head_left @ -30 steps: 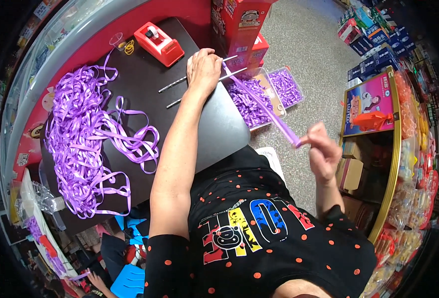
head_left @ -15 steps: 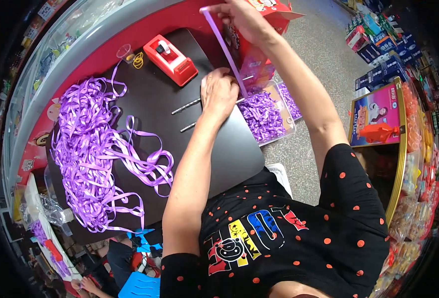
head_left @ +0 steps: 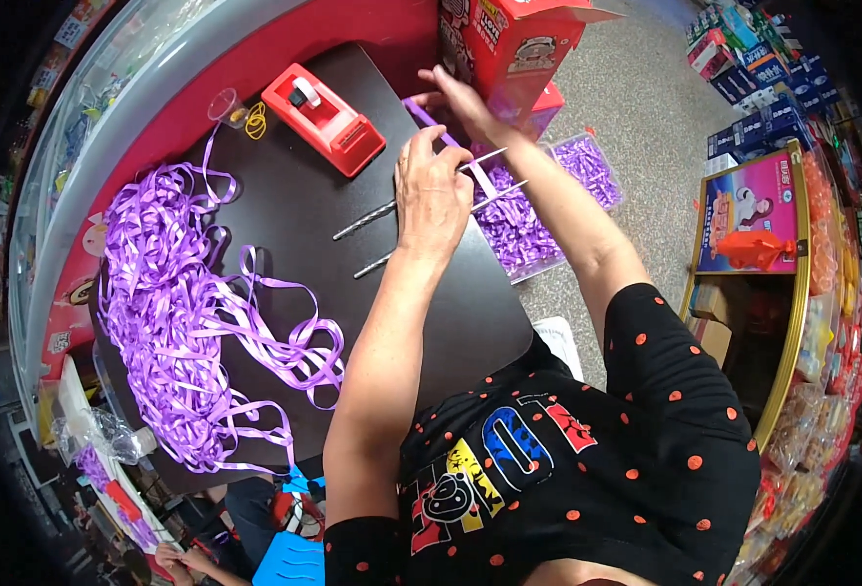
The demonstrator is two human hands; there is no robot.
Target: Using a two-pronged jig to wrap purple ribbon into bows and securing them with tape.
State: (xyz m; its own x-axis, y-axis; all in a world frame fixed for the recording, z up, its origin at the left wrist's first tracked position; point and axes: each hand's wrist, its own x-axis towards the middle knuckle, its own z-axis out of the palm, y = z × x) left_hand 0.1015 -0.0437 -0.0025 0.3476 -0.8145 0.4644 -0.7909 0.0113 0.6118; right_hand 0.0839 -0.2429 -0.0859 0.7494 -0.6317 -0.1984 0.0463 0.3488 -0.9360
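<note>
My left hand (head_left: 433,190) is closed over two thin metal rods (head_left: 365,223) at the table's right edge. The rods lie roughly parallel, and their pointed ends stick out past the edge. A purple ribbon (head_left: 428,119) runs by the left fingertips and across the rods. Beyond them, my right hand (head_left: 462,105) is at the ribbon's far end, which appears pinched by its lower fingers; the grip is partly hidden. Below the rod tips, a clear plastic box (head_left: 538,271) holds many short purple ribbon pieces (head_left: 517,232). A large heap of purple ribbon (head_left: 172,322) covers the table's left side.
A red tape dispenser (head_left: 338,132) stands on the dark table (head_left: 299,230), near yellow rubber bands (head_left: 255,121) and a small clear cup (head_left: 224,104). A red carton (head_left: 524,54) rises behind my right hand. Another person's hands (head_left: 182,559) show at lower left.
My right hand has come down and nearer the left hand, lowering the raised ribbon. The left hand stays on the rods, whose tips now show more. The view has shifted slightly.
</note>
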